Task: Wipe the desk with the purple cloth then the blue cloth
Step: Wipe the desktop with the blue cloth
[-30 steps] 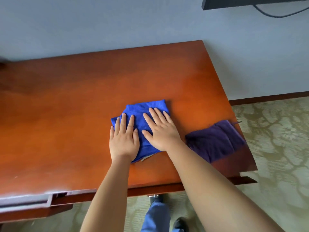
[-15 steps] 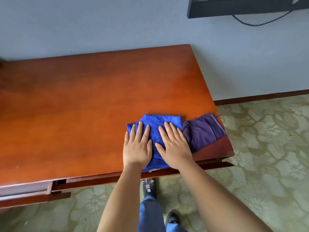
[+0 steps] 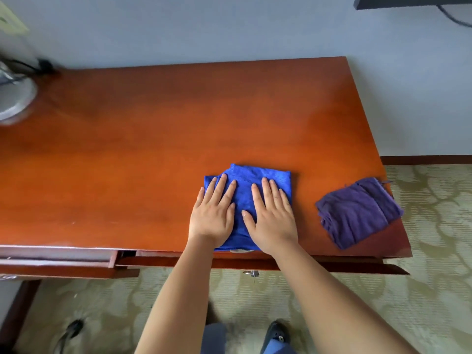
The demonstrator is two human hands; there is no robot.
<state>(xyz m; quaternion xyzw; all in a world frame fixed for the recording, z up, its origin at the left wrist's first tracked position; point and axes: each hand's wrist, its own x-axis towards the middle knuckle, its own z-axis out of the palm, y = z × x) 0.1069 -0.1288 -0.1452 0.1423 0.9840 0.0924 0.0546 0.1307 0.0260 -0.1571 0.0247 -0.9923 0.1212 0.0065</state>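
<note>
A folded blue cloth (image 3: 255, 182) lies on the reddish-brown wooden desk (image 3: 153, 149), close to its front edge. My left hand (image 3: 213, 215) and my right hand (image 3: 272, 219) press flat on the cloth side by side, fingers straight and pointing away from me. Much of the cloth's near half is hidden under my palms. A crumpled purple cloth (image 3: 357, 212) rests by itself near the desk's front right corner, apart from the blue one.
A grey round lamp base (image 3: 14, 100) with a dark cable stands at the desk's far left. A drawer front (image 3: 58, 261) sits slightly out under the front edge. A wall backs the desk; patterned carpet (image 3: 434, 238) lies to the right and below.
Both hands slid the blue cloth toward the front edge and next to the purple cloth, then left again, opening a gap. The view swung left, bringing the lamp base in.
</note>
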